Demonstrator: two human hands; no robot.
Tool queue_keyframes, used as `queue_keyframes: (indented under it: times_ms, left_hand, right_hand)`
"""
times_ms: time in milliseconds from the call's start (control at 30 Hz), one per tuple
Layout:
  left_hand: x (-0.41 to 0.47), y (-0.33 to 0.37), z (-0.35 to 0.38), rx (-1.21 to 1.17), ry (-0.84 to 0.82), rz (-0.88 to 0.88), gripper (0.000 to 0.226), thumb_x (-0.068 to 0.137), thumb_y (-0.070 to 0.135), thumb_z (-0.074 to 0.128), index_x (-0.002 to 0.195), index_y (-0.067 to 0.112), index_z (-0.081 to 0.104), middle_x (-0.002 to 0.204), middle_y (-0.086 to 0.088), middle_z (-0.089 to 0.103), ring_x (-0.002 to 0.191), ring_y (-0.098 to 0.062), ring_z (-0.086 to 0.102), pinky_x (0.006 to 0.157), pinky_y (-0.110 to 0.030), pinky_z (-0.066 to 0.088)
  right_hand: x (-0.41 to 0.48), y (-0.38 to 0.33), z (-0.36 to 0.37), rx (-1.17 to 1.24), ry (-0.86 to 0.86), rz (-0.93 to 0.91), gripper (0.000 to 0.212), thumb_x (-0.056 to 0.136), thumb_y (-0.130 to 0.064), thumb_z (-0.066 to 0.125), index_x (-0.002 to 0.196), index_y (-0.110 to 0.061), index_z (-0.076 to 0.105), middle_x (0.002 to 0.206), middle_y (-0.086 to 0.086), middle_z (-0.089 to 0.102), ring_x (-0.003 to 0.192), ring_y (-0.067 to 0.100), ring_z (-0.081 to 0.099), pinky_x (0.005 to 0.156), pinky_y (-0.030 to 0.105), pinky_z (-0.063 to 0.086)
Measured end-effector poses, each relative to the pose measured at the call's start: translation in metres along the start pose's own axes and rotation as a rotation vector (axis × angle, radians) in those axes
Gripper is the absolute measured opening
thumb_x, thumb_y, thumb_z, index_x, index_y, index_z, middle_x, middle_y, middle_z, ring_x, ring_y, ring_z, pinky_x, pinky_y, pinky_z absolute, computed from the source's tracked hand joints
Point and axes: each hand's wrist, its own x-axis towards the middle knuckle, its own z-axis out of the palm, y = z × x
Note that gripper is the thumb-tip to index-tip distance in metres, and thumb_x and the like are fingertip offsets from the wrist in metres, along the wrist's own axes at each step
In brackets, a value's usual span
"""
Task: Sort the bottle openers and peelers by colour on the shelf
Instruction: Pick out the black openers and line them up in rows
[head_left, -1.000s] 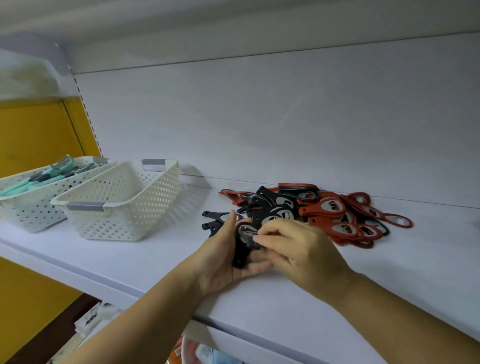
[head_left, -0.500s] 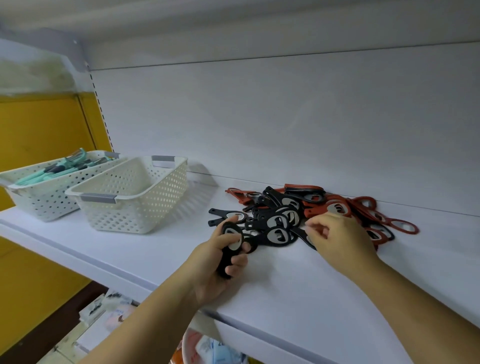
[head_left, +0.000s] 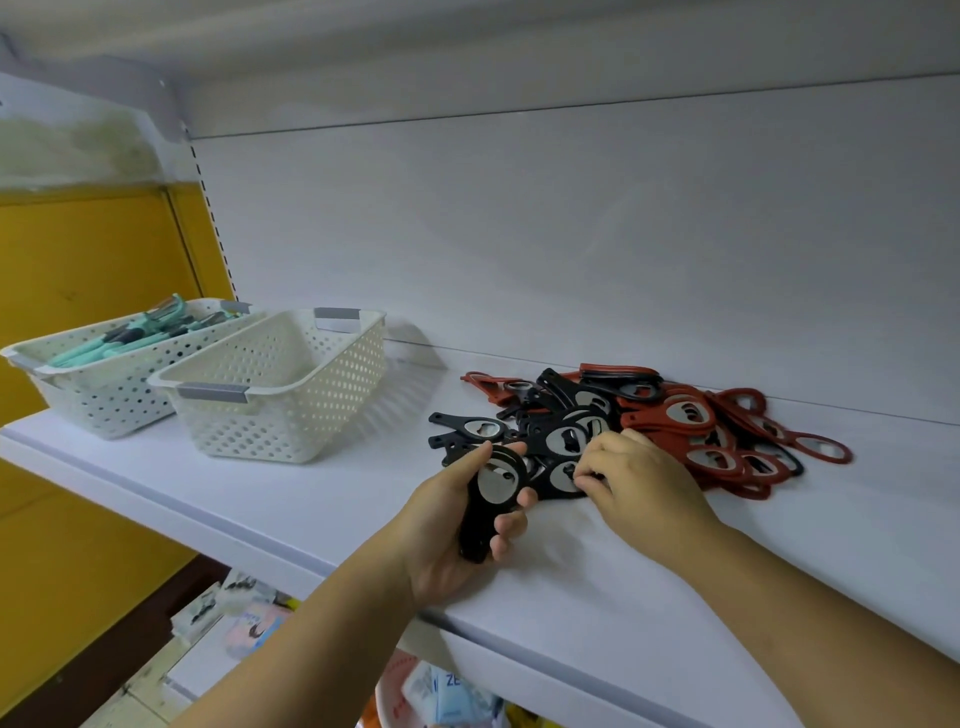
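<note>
A mixed pile of bottle openers lies on the white shelf (head_left: 291, 499): black ones (head_left: 563, 439) toward the left, red ones (head_left: 691, 415) toward the right. My left hand (head_left: 452, 525) grips a small stack of black bottle openers (head_left: 493, 499) upright just in front of the pile. My right hand (head_left: 631, 478) reaches into the pile and pinches the edge of a black bottle opener (head_left: 561, 480) lying flat. Teal and dark peelers (head_left: 135, 335) fill the far-left basket.
Two white perforated baskets stand at the left: the far one (head_left: 98, 395) holds the peelers, the nearer one (head_left: 291, 410) looks empty. The shelf's back wall rises right behind the pile. Below the shelf edge, packaged goods (head_left: 249, 618) show on a lower level.
My right hand has moved left from the red openers to the black ones near my left hand and pinched one. My left hand keeps its stack, barely moved.
</note>
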Motion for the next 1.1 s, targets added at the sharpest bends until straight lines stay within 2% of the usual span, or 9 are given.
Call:
queue_keyframes:
  times_ms: [100,233,400,533,633,733,833,1000,1100]
  left_hand:
    - [0.000,0.001,-0.001,0.010,-0.023,-0.008,0.028,0.094,0.026,0.038,0.117,0.018,0.051,0.076,-0.012,0.053,0.047,-0.014,0.042,0.033,-0.016,0.032]
    - [-0.002,0.002,-0.002,-0.065,-0.050,-0.015,0.041,0.074,0.005,0.042,0.114,0.012,0.047,0.083,-0.016,0.053,0.049,-0.015,0.041,0.033,-0.017,0.032]
    - [-0.006,0.000,0.005,0.037,-0.006,0.001,0.034,0.081,0.001,0.042,0.111,0.008,0.055,0.091,-0.021,0.065,0.051,-0.017,0.050,0.038,-0.019,0.040]
    - [-0.008,0.001,0.008,0.062,0.007,-0.026,0.028,0.098,0.009,0.035,0.117,0.008,0.055,0.101,-0.026,0.068,0.066,-0.029,0.069,0.054,-0.032,0.058]
    - [-0.009,0.000,0.009,0.111,-0.006,-0.025,0.029,0.102,0.014,0.033,0.125,0.008,0.049,0.106,-0.027,0.067,0.083,-0.037,0.071,0.062,-0.038,0.060]
    - [-0.010,0.000,0.011,0.132,-0.006,-0.037,0.029,0.102,0.017,0.035,0.125,0.008,0.049,0.106,-0.027,0.068,0.086,-0.037,0.071,0.064,-0.040,0.060]
    - [-0.012,0.001,0.013,0.191,-0.034,-0.039,0.029,0.098,0.025,0.040,0.120,0.013,0.055,0.103,-0.024,0.069,0.081,-0.033,0.072,0.064,-0.037,0.060]
    - [-0.013,0.000,0.011,0.294,-0.042,0.024,0.034,0.079,0.019,0.056,0.113,0.011,0.058,0.092,-0.019,0.070,0.050,-0.014,0.056,0.037,-0.017,0.042]
    - [-0.011,-0.003,0.005,0.220,-0.043,0.043,0.034,0.078,0.008,0.055,0.112,0.008,0.054,0.084,-0.016,0.066,0.044,-0.011,0.042,0.031,-0.014,0.030]
  right_hand:
    - [-0.001,-0.002,-0.001,0.040,-0.041,0.116,0.039,0.092,-0.046,0.052,0.121,-0.022,0.056,0.118,-0.008,0.051,0.112,0.013,0.045,0.084,0.027,0.043]
    - [-0.001,-0.002,0.001,0.127,-0.047,0.191,0.041,0.087,-0.047,0.060,0.120,-0.022,0.059,0.115,-0.007,0.051,0.111,0.012,0.044,0.085,0.027,0.042]
    - [0.000,0.003,0.000,0.373,0.039,0.300,0.011,0.086,-0.028,0.067,0.092,-0.024,0.059,0.090,-0.009,0.059,0.078,0.008,0.053,0.064,0.023,0.041]
    - [0.006,0.019,-0.010,0.683,0.224,0.526,0.009,0.087,-0.016,0.065,0.082,-0.021,0.060,0.081,-0.001,0.067,0.070,0.019,0.063,0.067,0.036,0.054]
    - [0.003,0.029,-0.028,1.008,0.331,0.672,0.009,0.091,-0.010,0.059,0.088,-0.015,0.067,0.077,0.002,0.066,0.052,0.011,0.051,0.046,0.022,0.044]
    - [0.000,0.021,-0.038,1.214,0.274,0.676,0.014,0.090,-0.007,0.060,0.082,-0.015,0.068,0.069,-0.001,0.063,0.044,0.003,0.044,0.040,0.014,0.037]
    - [-0.002,0.000,-0.038,1.220,0.098,0.562,0.013,0.088,-0.006,0.063,0.081,-0.014,0.069,0.064,-0.001,0.066,0.045,0.003,0.050,0.044,0.017,0.042]
    - [-0.007,-0.022,-0.040,1.230,-0.231,0.393,0.024,0.087,-0.002,0.064,0.108,-0.014,0.062,0.080,0.001,0.066,0.062,0.010,0.066,0.053,0.019,0.052]
    - [-0.006,0.001,-0.047,0.928,-0.067,0.499,0.019,0.087,-0.009,0.066,0.105,-0.015,0.065,0.079,-0.003,0.065,0.058,0.008,0.062,0.048,0.017,0.046]
